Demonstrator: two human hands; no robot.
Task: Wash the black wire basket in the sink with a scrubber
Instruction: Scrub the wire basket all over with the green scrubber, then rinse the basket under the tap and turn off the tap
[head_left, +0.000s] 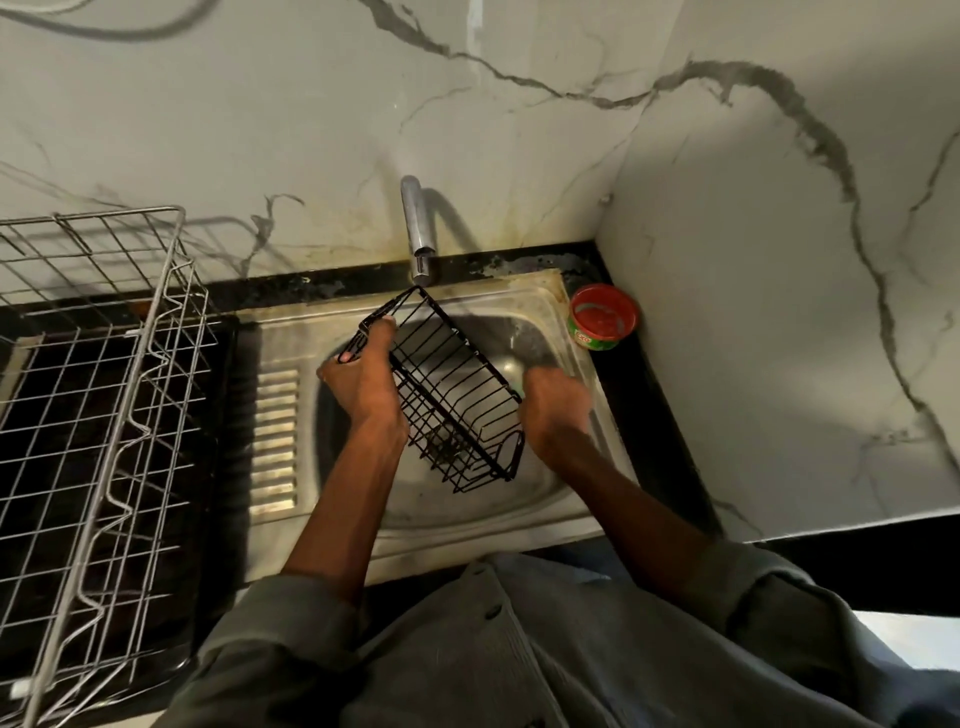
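Observation:
A black wire basket (447, 389) is held tilted over the steel sink (540, 514), its far corner just under the tap. My left hand (363, 379) grips the basket's left rim. My right hand (553, 402) is blurred and pressed against the basket's right side. A greenish bit of scrubber (517, 387) shows at its fingertips; most of it is hidden by the hand.
A steel tap (418, 234) juts from the marble wall above the sink. A red and green soap tub (602, 317) stands at the sink's back right corner. A large silver wire dish rack (98, 395) fills the black counter on the left.

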